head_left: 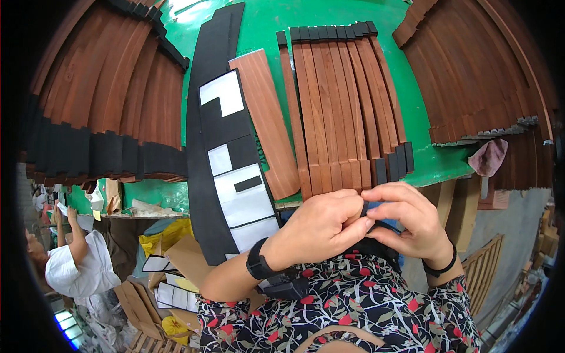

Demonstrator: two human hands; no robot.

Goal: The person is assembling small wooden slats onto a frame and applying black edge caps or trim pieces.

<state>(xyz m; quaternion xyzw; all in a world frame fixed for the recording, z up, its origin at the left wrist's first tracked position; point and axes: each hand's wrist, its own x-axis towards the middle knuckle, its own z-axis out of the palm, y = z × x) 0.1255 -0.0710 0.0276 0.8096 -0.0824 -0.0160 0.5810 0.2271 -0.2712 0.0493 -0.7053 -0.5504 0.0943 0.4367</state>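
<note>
My two hands meet at the near ends of a row of reddish-brown wooden slats [335,100]. With its fingertips pinched together, my left hand [329,223] grips one end of a small black strip [385,225]. My right hand [412,220] curls its thumb and fingers round the same strip from the other side. The fingers hide most of it and the slat ends behind. Black caps cover the far ends of the slats. At the near side, several slats on the right wear black end covers [393,167], while those further left show bare wood.
Left of the slats lie a wider wooden board [268,117] and a long black sheet [206,147] with white-backed pieces [241,194]. Tall stacks of slats flank the green table [435,106]. A pinkish cloth [489,157] hangs at the right edge. Another person [82,265] works at far left.
</note>
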